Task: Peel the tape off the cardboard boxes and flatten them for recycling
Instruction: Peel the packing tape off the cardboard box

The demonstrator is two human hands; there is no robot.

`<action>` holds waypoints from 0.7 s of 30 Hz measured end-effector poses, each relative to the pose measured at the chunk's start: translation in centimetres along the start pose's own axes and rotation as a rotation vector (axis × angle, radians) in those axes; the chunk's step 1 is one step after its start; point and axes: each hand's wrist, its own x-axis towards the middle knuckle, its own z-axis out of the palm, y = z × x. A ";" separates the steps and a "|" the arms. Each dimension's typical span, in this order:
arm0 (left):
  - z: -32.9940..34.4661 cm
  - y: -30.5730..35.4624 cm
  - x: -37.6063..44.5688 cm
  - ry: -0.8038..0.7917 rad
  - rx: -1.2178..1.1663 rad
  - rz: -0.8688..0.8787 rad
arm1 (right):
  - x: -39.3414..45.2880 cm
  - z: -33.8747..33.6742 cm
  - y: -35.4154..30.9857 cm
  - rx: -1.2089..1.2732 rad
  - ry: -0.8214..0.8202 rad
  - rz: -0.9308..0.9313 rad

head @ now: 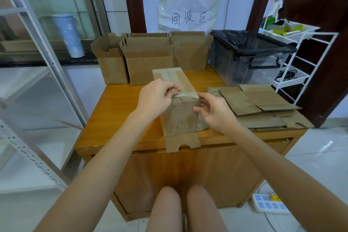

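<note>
A tall brown cardboard box (pixel 178 117) stands near the front edge of the wooden table (pixel 116 103), with one bottom flap sticking out over the edge. Clear tape (pixel 181 94) runs along its top. My left hand (pixel 156 96) pinches a lifted end of that tape at the near top edge. My right hand (pixel 212 111) grips the box's right top corner, thumb on the front face and fingers round the side.
Three open cardboard boxes (pixel 148 62) stand in a row at the back of the table. Flattened cardboard (pixel 263 107) is piled on the right. A clear bin with a black bag (pixel 250 56) sits at the back right. White racks flank the table.
</note>
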 end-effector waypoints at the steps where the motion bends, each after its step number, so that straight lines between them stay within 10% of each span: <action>1: 0.0 0.1 -0.1 0.009 0.012 -0.006 | -0.1 0.0 0.0 -0.014 -0.009 -0.007; 21: 1.3 -0.7 -1.5 0.217 -0.128 0.047 | 0.1 1.9 -0.4 -0.296 0.137 -0.132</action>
